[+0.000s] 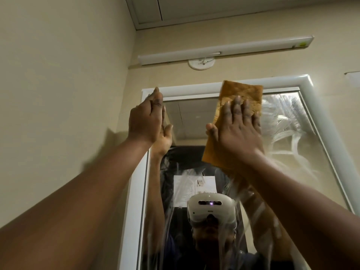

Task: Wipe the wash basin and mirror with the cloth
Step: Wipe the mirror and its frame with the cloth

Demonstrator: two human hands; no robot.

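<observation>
The right hand [236,131], its grip spread flat, pressed the orange cloth [239,94] against the mirror [292,152] at twelve o'clock; the left hand [146,121], grip open and empty, braced the frame's [321,121] ten o'clock corner.

Both arms are bare — no sleeves. In the mirror the person wears a white headset [211,208] — one small light glows.

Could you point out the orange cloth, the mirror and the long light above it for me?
Orange rectangular cloth [241,92]: head view, its upper part above the fingers.
White-framed wall mirror [292,145]: head view, streaky glass on the right.
Long white tube light fixture [224,50]: head view, middle of its housing.
</observation>
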